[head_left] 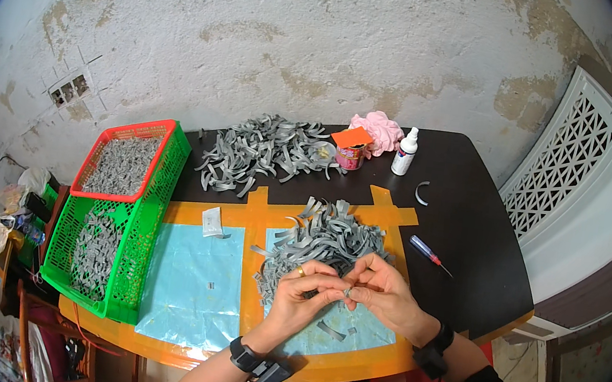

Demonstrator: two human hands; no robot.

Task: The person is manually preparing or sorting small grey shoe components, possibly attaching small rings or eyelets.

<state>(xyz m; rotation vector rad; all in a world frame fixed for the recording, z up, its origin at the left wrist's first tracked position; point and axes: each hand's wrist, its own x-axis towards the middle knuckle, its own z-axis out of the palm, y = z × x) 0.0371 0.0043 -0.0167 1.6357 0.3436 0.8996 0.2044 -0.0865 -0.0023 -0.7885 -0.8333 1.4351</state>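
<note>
My left hand (306,290) and my right hand (386,297) meet over the near edge of the table. Fingertips of both are closed in a pinch on a small grey piece (347,292), mostly hidden by the fingers. Right behind them a heap of curved grey strips (331,234) lies on the blue sheet (193,284). Smaller cut bits show at the heap's left side. A loose grey strip (331,332) rests just below my hands.
A bigger pile of grey strips (264,153) covers the table's back. At left, a red basket (161,164) sits on a green basket (126,275), both holding small grey pieces. A screwdriver (426,249), white spray bottle (404,157), tin (349,154) and pink cloth (382,133) stand or lie rightward.
</note>
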